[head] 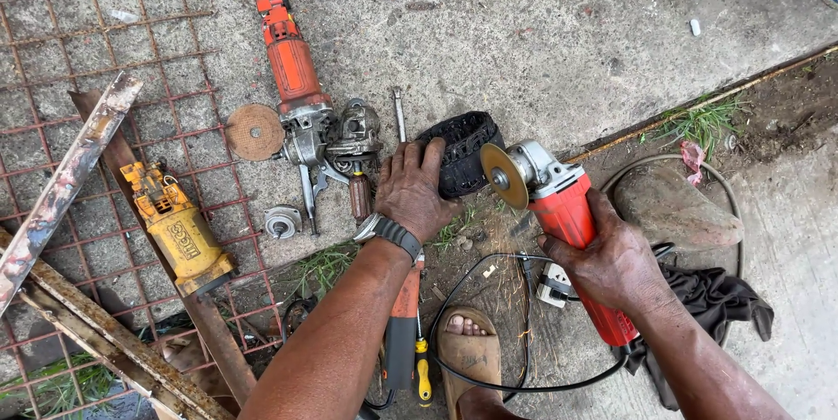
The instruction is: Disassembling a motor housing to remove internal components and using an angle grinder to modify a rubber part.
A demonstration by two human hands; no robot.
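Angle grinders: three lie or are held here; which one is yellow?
The yellow grinder body lying on the rusty wire mesh, far left. The other two are red-orange.

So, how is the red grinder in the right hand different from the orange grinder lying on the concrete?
The red grinder is gripped by the right hand and looks whole; the orange grinder lies untouched, with loose metal parts beside its head. The red one carries a mounted disc; the orange one's worn disc lies beside it, whether attached is unclear. Both are handheld angle grinders with grey metal heads.
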